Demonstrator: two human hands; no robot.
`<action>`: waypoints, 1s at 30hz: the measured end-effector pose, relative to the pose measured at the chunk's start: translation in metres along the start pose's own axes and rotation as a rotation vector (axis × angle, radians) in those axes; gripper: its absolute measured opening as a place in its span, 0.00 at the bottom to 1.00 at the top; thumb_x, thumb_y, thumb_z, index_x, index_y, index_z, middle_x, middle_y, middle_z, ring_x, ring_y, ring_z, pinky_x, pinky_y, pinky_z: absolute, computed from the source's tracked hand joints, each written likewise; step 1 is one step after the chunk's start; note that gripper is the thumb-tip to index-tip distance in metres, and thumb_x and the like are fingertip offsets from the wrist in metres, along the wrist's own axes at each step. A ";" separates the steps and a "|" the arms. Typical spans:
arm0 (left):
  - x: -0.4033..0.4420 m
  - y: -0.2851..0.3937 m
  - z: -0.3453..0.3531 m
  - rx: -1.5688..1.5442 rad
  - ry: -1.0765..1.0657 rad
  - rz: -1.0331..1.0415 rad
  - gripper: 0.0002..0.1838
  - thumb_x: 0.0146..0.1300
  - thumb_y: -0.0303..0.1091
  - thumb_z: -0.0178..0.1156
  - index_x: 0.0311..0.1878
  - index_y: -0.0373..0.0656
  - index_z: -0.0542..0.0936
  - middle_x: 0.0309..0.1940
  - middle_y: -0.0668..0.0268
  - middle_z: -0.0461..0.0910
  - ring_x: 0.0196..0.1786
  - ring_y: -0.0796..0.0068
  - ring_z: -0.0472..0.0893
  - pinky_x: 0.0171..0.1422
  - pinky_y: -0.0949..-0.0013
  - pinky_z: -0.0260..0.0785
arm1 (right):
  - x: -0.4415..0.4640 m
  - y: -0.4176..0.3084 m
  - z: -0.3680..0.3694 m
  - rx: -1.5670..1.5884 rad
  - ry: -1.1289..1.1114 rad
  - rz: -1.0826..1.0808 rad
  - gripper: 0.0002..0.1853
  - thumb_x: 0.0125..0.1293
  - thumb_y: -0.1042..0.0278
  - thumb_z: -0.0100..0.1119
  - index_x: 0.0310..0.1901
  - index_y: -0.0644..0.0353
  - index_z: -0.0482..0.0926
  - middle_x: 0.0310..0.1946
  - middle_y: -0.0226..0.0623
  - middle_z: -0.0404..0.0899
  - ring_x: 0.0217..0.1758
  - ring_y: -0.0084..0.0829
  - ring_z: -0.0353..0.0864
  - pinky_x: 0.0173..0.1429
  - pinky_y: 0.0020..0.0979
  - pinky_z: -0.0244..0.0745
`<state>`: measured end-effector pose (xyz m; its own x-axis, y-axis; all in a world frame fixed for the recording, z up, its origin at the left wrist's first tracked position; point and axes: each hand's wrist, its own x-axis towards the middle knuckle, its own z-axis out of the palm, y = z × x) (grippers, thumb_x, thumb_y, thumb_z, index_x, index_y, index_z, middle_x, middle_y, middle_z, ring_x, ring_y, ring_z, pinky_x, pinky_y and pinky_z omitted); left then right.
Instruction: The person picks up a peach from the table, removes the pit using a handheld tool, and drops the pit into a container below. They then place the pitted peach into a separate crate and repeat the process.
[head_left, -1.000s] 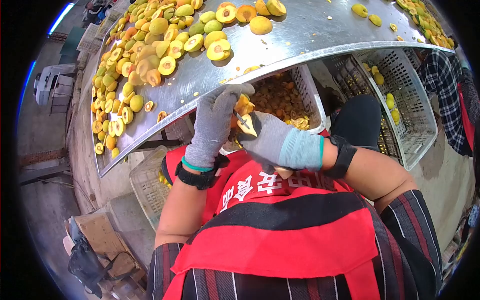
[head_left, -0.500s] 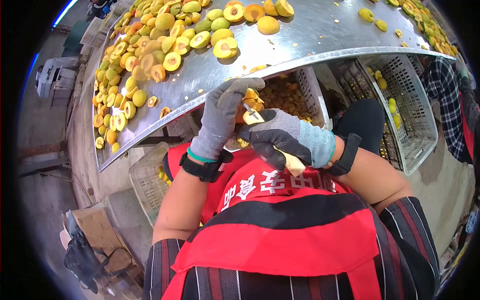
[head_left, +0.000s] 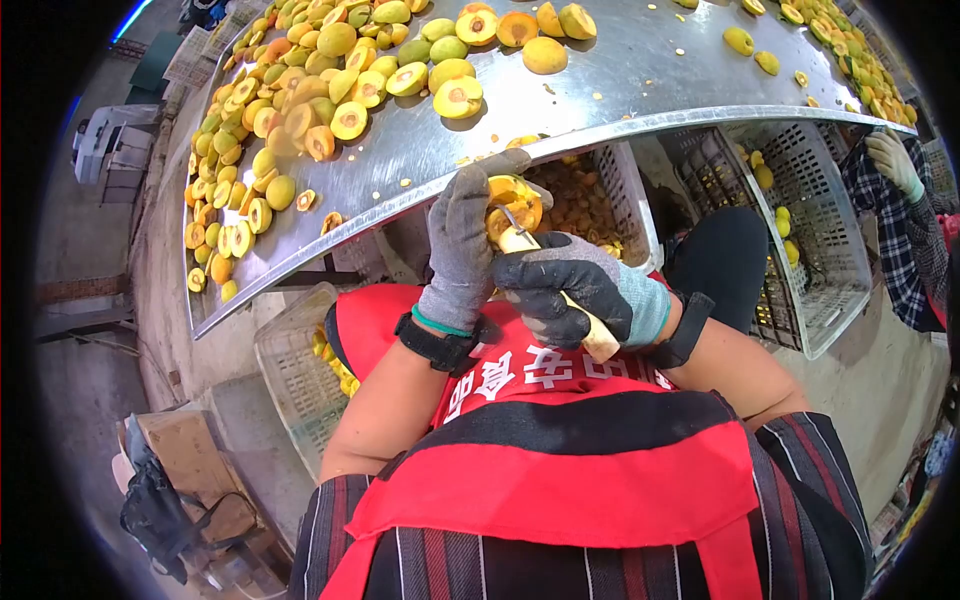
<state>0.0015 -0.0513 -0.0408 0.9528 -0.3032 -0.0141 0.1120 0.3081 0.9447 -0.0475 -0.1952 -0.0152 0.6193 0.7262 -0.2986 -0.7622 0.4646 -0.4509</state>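
Observation:
My left hand [head_left: 462, 235], in a grey glove with dark fingers, is closed round a cut yellow-orange peach [head_left: 526, 203] just below the table's front edge. A similar glove covers my right hand [head_left: 575, 290], which grips the pale handle of a pitting knife [head_left: 598, 338]. The knife's short metal blade touches the peach's cut flesh. Behind my hands, on the metal table [head_left: 400, 150], lies a large heap of whole and halved peaches [head_left: 300, 90]. Part of the peach is hidden by my left fingers.
Under the table stands a crate [head_left: 632, 200] of brownish-orange scraps. More crates stand at the right [head_left: 835, 300], holding some yellow fruit, and at the left [head_left: 285, 370]. Another person's gloved hand [head_left: 893, 162] shows at far right. A cardboard box [head_left: 185, 455] lies lower left.
My left hand has shifted slightly right and lower, turning the peach so its hollow shows more. The knife blade stays against it. The other person's gloved hand has come into clearer view.

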 end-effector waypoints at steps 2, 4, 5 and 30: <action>-0.001 0.001 0.004 -0.014 0.023 -0.006 0.31 0.68 0.56 0.40 0.56 0.34 0.68 0.35 0.52 0.78 0.34 0.71 0.79 0.37 0.74 0.76 | 0.002 0.003 -0.003 -0.014 -0.003 0.000 0.05 0.66 0.66 0.52 0.37 0.57 0.71 0.16 0.22 0.64 0.14 0.15 0.63 0.17 0.19 0.57; -0.001 0.004 0.005 -0.028 0.045 -0.007 0.31 0.68 0.56 0.40 0.56 0.34 0.68 0.36 0.52 0.78 0.34 0.71 0.79 0.36 0.74 0.76 | 0.003 0.003 -0.003 -0.033 -0.007 -0.002 0.05 0.66 0.67 0.52 0.36 0.57 0.71 0.15 0.22 0.64 0.14 0.15 0.63 0.17 0.19 0.56; -0.001 0.004 0.005 -0.079 0.029 -0.020 0.28 0.69 0.52 0.40 0.54 0.34 0.69 0.37 0.53 0.79 0.38 0.71 0.79 0.42 0.73 0.74 | 0.002 0.002 -0.001 0.017 -0.026 -0.013 0.05 0.66 0.67 0.51 0.36 0.57 0.70 0.15 0.22 0.63 0.13 0.15 0.62 0.16 0.19 0.56; -0.074 0.078 -0.131 0.536 0.512 0.132 0.29 0.70 0.54 0.33 0.53 0.39 0.73 0.37 0.61 0.77 0.34 0.71 0.78 0.34 0.70 0.73 | 0.007 -0.015 -0.033 -0.277 0.105 -0.064 0.23 0.69 0.46 0.40 0.38 0.62 0.73 0.15 0.36 0.69 0.12 0.24 0.65 0.17 0.23 0.61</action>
<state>-0.0236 0.1139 -0.0088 0.9756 0.2033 0.0835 -0.0404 -0.2075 0.9774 -0.0258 -0.2135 -0.0382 0.6916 0.6370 -0.3405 -0.6491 0.3413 -0.6798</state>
